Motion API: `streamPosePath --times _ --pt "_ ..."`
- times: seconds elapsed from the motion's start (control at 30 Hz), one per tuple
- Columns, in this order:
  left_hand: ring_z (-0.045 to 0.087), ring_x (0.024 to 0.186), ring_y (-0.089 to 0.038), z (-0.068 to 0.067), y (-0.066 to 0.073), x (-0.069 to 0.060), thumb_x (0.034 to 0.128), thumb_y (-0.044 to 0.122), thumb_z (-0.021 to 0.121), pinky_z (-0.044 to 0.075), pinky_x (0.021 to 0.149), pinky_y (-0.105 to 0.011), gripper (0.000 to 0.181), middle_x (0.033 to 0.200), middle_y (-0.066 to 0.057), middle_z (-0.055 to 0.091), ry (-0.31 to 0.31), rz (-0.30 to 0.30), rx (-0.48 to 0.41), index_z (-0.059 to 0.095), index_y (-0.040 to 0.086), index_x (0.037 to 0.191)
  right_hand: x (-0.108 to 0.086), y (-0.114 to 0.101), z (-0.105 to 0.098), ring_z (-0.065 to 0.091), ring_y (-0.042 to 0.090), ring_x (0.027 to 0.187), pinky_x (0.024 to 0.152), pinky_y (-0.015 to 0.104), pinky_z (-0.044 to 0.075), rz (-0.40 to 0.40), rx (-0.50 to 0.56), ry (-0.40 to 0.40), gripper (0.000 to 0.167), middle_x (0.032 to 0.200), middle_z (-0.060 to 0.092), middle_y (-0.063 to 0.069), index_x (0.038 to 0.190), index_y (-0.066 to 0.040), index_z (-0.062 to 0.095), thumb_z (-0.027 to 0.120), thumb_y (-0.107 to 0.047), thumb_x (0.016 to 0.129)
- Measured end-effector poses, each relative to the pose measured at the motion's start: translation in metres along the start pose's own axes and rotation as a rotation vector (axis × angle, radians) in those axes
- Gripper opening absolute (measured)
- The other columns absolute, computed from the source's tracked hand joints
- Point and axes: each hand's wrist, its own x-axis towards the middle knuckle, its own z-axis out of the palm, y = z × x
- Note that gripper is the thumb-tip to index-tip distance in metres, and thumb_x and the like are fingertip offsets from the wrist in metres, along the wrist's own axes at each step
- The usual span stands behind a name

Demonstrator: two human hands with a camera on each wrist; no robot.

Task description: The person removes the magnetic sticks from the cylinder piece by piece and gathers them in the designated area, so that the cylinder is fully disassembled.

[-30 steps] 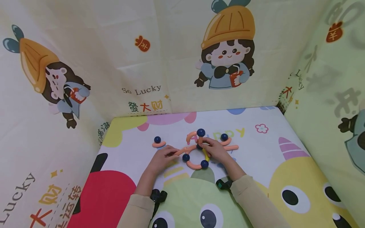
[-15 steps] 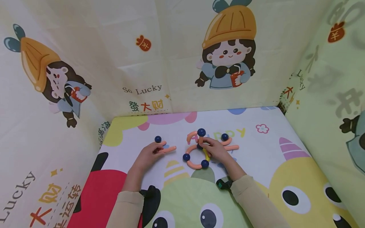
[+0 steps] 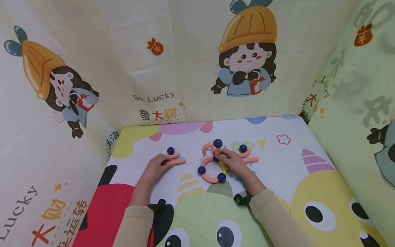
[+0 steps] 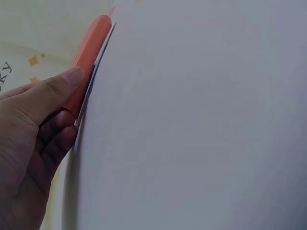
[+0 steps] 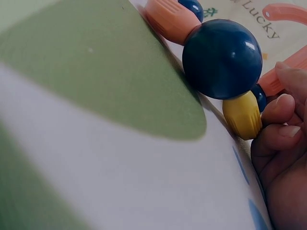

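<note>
My left hand [image 3: 155, 168] pinches one end of a straight orange rod [image 3: 178, 161], low over the table at the left; in the left wrist view the thumb lies along this rod [image 4: 93, 43]. My right hand [image 3: 234, 162] holds an upright orange rod [image 3: 217, 151], which rises from a ring of curved rods. That ring has orange curved rods [image 3: 210, 180], a yellow curved rod [image 5: 241, 115] and dark blue balls [image 3: 201, 170]. Atop the upright rod sits another blue ball [image 3: 217, 143] with a curved orange rod [image 3: 205, 148] reaching left. The right fingers partly hide the joint.
Just beyond the left hand lie a blue ball [image 3: 170, 150] and a curved orange rod [image 3: 175, 155]. Behind the right hand are another blue ball [image 3: 243, 148], a curved rod [image 3: 247, 153] and a straight rod [image 3: 251, 160]. A printed cloth wall [image 3: 191, 85] borders the table's back.
The left hand has carried the straight orange rod from the ring's left side leftward, down near the loose ball and curved rod. The right hand and the ring have hardly moved.
</note>
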Motion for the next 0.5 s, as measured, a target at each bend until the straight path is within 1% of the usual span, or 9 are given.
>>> streamPosePath --times 0.2,0.33,0.5 --pt "0.057 0.111 -0.019 0.0001 0.0 0.0007 0.0872 0.039 0.075 0.048 0.095 -0.041 0.037 0.116 0.005 0.063 0.007 0.008 0.019 0.068 0.036 0.123 -0.0002 -0.0003 0.0005 0.046 0.021 0.05 0.049 0.03 0.043 0.0 -0.013 0.007 0.037 0.061 0.049 0.004 0.123 -0.039 0.063 0.059 -0.059 0.092" --pt "0.057 0.108 -0.018 0.0007 0.0005 0.0014 0.0876 0.04 0.074 0.048 0.094 -0.04 0.037 0.113 0.005 0.063 0.011 0.018 0.034 0.068 0.034 0.123 -0.0002 0.0002 0.0006 0.047 0.021 0.051 0.05 0.029 0.043 0.005 -0.011 0.006 0.038 0.061 0.049 0.004 0.124 -0.038 0.063 0.059 -0.058 0.092" --pt "0.057 0.108 -0.018 0.0013 0.0006 0.0024 0.0884 0.04 0.073 0.048 0.094 -0.04 0.036 0.112 0.004 0.062 0.012 0.019 0.041 0.068 0.033 0.123 0.0003 0.0016 0.0004 0.047 0.021 0.051 0.05 0.029 0.043 0.009 -0.008 0.001 0.04 0.062 0.05 0.004 0.125 -0.038 0.062 0.06 -0.059 0.091"
